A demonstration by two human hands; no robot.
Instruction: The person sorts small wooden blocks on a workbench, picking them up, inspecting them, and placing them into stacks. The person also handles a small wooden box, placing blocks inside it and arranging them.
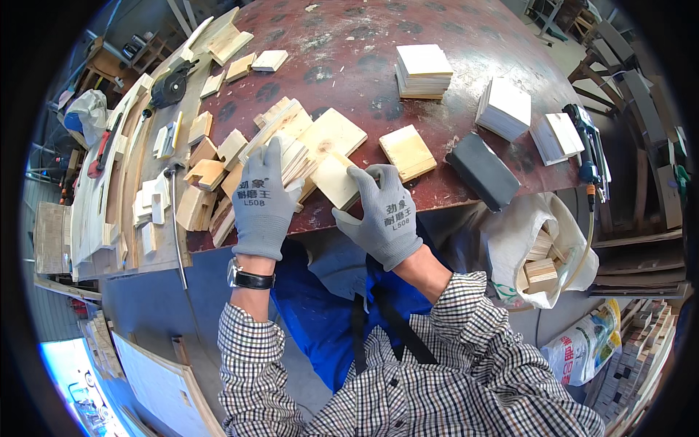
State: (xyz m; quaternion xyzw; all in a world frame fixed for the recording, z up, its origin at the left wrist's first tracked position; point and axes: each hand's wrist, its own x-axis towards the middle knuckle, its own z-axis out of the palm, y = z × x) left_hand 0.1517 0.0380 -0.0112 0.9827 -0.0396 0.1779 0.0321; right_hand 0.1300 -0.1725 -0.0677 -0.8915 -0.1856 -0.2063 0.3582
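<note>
Both my hands wear grey gloves and work over a pile of pale wooden pieces at the table's near edge. My right hand (386, 218) has its thumb and index finger at the edge of a square wooden block (336, 180), holding it. Stretched-out fingers of my left hand (259, 207) rest against a stack of thin wooden pieces (292, 157), thumb apart; the fingers' undersides are hidden. Behind the held block lies a larger square wooden board (333, 134). A separate wooden block (408, 152) sits just beyond my right hand.
Neat stacks of square pieces (424, 71) stand on the dark red table (320, 44). Nearby are a black block (483, 170) and an air tool (585, 146) with a hose. A white sack (524, 240) of offcuts hangs at the right edge; wooden strips (135, 167) lie left.
</note>
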